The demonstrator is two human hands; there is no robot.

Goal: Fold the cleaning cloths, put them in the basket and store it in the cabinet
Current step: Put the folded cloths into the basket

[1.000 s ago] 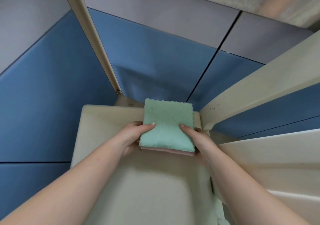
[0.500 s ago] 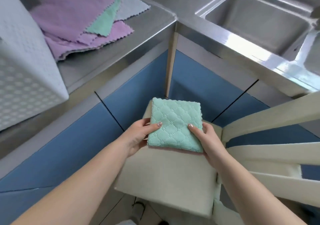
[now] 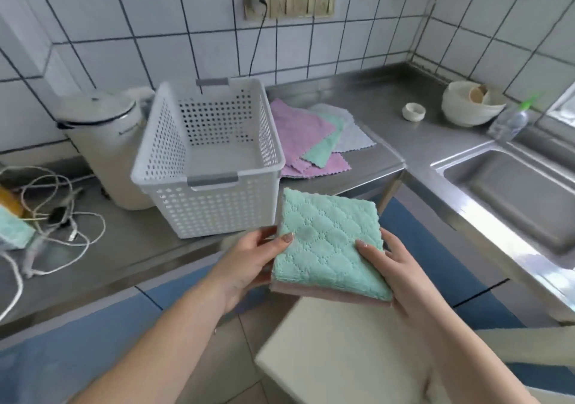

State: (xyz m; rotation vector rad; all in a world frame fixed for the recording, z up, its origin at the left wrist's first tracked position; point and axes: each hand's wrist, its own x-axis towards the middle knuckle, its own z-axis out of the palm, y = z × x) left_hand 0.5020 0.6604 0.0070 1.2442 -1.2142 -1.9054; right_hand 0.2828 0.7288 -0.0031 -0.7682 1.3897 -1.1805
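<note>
A kitchen — steel counter (image 3: 389, 108), sink (image 3: 513, 192), tiled wall (image 3: 186, 30), bowls (image 3: 469, 105).

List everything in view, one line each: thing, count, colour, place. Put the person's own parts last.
folded cloths: a stack, green on top, pink beneath, held above the stool
basket: one, white with grey handles, on the counter, nothing inside
unfolded cloths: a pile, purple, green and pale grey, on the counter right of the basket
counter: one, steel, along the tiled wall
sink: one, steel, far right
stool: one, cream, below the hands
bin: one, white, lidded, left of the basket
cables: a tangle, white, far left on the counter
bowls: a stack, cream, near the sink
small cup: one, white, left of the bowls
bottle: one, clear, green top, beside the sink
left hand: grips the stack's left edge
right hand: grips its right edge
</note>
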